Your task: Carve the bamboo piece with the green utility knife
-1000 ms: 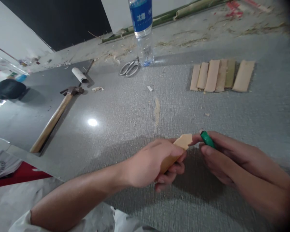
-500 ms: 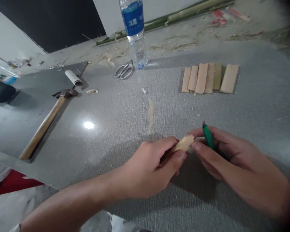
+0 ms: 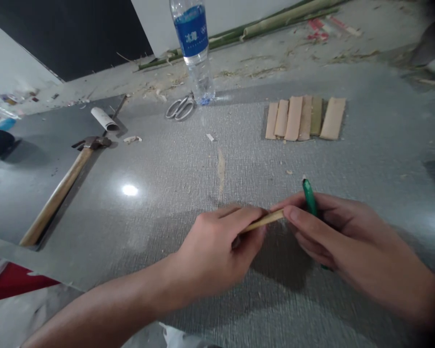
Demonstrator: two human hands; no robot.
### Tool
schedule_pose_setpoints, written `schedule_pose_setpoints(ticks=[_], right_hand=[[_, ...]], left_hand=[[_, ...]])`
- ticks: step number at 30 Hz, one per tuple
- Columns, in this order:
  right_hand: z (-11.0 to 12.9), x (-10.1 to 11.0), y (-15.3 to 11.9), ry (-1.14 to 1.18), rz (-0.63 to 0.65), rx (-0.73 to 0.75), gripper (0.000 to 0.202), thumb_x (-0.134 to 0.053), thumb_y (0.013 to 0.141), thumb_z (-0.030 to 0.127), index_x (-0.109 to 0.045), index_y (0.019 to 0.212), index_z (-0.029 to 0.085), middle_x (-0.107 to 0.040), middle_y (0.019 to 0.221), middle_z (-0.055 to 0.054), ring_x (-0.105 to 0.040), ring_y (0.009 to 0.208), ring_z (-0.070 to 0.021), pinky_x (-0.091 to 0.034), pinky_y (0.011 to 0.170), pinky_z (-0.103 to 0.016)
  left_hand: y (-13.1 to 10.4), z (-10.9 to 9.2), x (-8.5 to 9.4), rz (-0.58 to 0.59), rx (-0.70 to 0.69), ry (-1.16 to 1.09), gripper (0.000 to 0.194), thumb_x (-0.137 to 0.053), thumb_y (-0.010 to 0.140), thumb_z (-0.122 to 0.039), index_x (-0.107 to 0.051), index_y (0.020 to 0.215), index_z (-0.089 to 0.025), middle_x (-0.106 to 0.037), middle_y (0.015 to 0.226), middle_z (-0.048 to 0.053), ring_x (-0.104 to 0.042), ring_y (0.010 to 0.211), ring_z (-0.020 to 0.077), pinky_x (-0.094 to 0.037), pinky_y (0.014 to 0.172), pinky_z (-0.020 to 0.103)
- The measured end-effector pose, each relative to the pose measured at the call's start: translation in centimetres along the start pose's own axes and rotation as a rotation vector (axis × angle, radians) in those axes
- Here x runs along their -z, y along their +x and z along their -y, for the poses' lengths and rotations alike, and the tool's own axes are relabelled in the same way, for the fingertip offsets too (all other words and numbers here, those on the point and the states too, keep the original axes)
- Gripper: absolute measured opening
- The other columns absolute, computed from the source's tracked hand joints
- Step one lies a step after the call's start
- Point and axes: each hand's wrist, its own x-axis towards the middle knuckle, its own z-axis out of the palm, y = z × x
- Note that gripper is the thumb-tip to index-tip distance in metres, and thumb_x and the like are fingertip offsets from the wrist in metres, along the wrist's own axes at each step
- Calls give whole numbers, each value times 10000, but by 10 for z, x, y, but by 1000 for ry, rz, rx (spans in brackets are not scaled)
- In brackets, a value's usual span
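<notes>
My left hand (image 3: 221, 246) is closed around a pale bamboo strip (image 3: 266, 221), which now shows its narrow edge. At the strip's far end, the thumb and forefinger of my right hand (image 3: 333, 237) pinch its tip. A green-handled utility knife (image 3: 309, 197) is tucked in the same right hand, its tip pointing up and away past the forefinger. Most of the knife's handle is hidden by the fingers. Both hands hover low over the grey textured tabletop (image 3: 166, 193).
Several bamboo pieces (image 3: 295, 118) lie in a row at the back right. Scissors (image 3: 180, 107) rest beside a water bottle (image 3: 195, 53). To the left are a hammer (image 3: 67, 186) and a white tube (image 3: 104, 119). Bamboo poles (image 3: 271, 26) lie along the wall.
The bamboo strip has turned from showing its broad face to showing its edge. My right fingertips have moved in to pinch its end. The knife stays in my right hand.
</notes>
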Motion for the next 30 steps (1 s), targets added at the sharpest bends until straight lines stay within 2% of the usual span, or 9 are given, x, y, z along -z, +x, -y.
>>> schedule_pose_setpoints(ticks=[4, 7, 11, 18, 25, 27, 30], right_hand=[[2, 0, 1, 36, -3, -52, 501, -935, 836, 714, -854, 1023, 256, -378, 567, 115, -275, 478, -101, -229, 401, -222], [1, 0, 1, 33, -6, -42, 541, -876, 882, 752, -873, 1095, 255, -373, 572, 115, -269, 485, -106, -245, 411, -234], [0, 0, 1, 24, -33, -22, 502, -866, 920, 702, -874, 1148, 254, -403, 573, 112, -292, 471, -104, -257, 396, -233], [-2, 0, 1, 49, -44, -2, 465, -892, 915, 689, -838, 1093, 263, -450, 578, 108, -323, 467, -95, -277, 394, -224], [-1, 1, 1, 60, -65, -21, 452, -915, 878, 696, -809, 1026, 282, -420, 572, 105, -305, 465, -105, -255, 395, -236], [-1, 1, 2, 63, -61, -23, 449, -918, 874, 703, -803, 1002, 289, -429, 584, 99, -314, 471, -104, -260, 400, -236], [-4, 3, 2, 54, -58, -22, 437, -918, 886, 696, -809, 1018, 295, -453, 597, 97, -332, 471, -100, -278, 401, -235]], left_hand=[[0, -2, 2, -37, 2, 59, 147, -698, 1055, -204, -768, 1174, -153, -771, 932, 47, -670, 768, 151, -557, 713, 274], [1, -4, 3, -61, 0, 66, 181, -711, 1067, -239, -765, 1203, -131, -766, 944, 53, -654, 760, 147, -553, 705, 273], [2, -4, 3, -70, -2, 69, 145, -720, 1066, -203, -765, 1166, -108, -759, 913, 44, -645, 759, 135, -540, 701, 252], [0, -2, 1, -123, 0, 62, 127, -747, 1054, -200, -764, 1167, -145, -791, 949, 44, -677, 786, 139, -583, 745, 254], [0, -4, 2, -112, 61, 56, 114, -773, 1028, -220, -759, 1132, -176, -798, 965, 38, -678, 760, 135, -580, 721, 254], [0, -6, 2, -96, 98, 42, 157, -784, 1013, -232, -755, 1158, -181, -790, 944, 22, -650, 711, 118, -568, 699, 244], [0, -7, 3, -65, 162, 0, 308, -792, 1001, -248, -739, 1300, -201, -753, 884, -23, -570, 609, 83, -509, 616, 217]])
